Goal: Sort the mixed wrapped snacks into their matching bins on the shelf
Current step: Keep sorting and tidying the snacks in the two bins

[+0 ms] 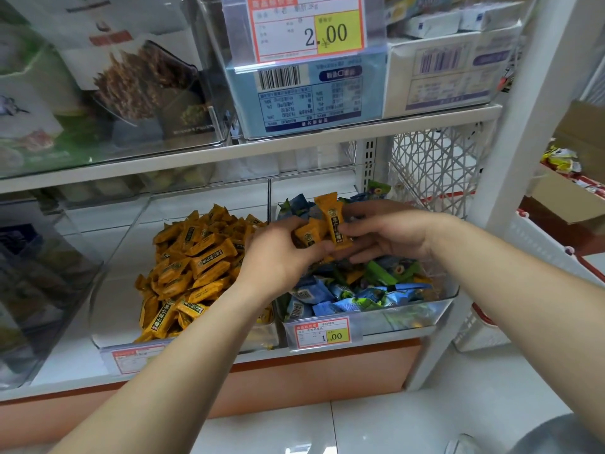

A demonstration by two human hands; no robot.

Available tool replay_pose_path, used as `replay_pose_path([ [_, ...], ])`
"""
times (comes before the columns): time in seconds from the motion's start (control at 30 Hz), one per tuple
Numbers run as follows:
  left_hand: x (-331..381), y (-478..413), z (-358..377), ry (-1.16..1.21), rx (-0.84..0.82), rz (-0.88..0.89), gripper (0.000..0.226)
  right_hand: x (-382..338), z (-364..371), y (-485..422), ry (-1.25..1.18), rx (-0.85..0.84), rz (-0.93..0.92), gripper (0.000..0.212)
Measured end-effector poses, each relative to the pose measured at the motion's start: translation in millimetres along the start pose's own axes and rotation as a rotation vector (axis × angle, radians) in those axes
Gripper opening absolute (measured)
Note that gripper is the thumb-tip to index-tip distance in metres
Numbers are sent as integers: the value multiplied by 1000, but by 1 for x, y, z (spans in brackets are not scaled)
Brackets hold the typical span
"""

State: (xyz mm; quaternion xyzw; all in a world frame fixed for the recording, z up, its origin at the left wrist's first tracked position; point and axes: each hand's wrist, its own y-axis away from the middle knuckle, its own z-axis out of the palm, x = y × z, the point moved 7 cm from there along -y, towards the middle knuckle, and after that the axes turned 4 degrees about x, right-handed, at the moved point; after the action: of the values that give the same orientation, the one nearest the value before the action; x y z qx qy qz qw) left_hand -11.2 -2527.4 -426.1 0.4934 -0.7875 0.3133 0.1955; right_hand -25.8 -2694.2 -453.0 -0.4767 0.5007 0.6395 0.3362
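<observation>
Two orange, dark-labelled snacks (333,221): left hand (278,260) holds one in a curled grip, right hand (386,234) pinches the other.

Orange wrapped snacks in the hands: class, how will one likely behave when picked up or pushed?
Probably light: the left hand and right hand hold several orange wrapped snacks between them. Likely fairly stiff: the upright one keeps its block shape. Glossy wrappers may slide: the pile lies tumbled, so a push would probably scatter it.

bins (425,309): clear glossy plastic | snack wrappers (196,257): shiny film | shelf frame (523,126): smooth white
</observation>
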Motion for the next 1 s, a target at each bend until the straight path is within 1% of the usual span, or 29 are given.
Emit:
replay_pose_path([
  [0.03,-1,-1,-2,59,23,-31,35,-2,0,1,19,10,-2,43],
  [0.1,-2,-1,-6,142,58,-77,32,-4,0,4,70,29,-12,36],
  [0.17,-2,-1,-9,154,95,-92,32,-6,-1,5,110,61,-23,32],
  [0.3,-1,-2,-19,172,217,-89,38,-13,4,4,159,108,-82,30],
  [0.37,-1,-3,-23,209,259,-73,38,-18,10,3,98,123,-140,25],
  [0.47,0,-5,-26,366,291,-79,36,-27,22,3,9,164,-260,15],
  [0.53,0,-5,-25,504,287,-101,29,-34,27,5,-14,254,-358,13],
  [0.57,0,-5,-24,553,277,-117,28,-36,28,7,-26,313,-402,15],
  [0.63,1,-6,-22,598,275,-138,29,-40,32,9,-59,393,-455,19],
  [0.7,1,-6,-22,611,302,-148,28,-40,38,10,-73,399,-459,19],
  [0.77,2,-4,-23,603,325,-131,32,-38,45,9,-41,389,-443,15],
  [0.83,0,-3,-27,605,340,-130,43,-37,50,7,29,413,-460,12],
  [0.9,-5,-3,-32,569,340,-141,46,-39,51,6,128,423,-488,14],
  [0.93,-7,-4,-36,530,328,-140,44,-41,52,5,177,387,-485,17],
  [1.0,-13,-6,-50,399,311,-122,42,-44,50,3,284,299,-442,28],
])
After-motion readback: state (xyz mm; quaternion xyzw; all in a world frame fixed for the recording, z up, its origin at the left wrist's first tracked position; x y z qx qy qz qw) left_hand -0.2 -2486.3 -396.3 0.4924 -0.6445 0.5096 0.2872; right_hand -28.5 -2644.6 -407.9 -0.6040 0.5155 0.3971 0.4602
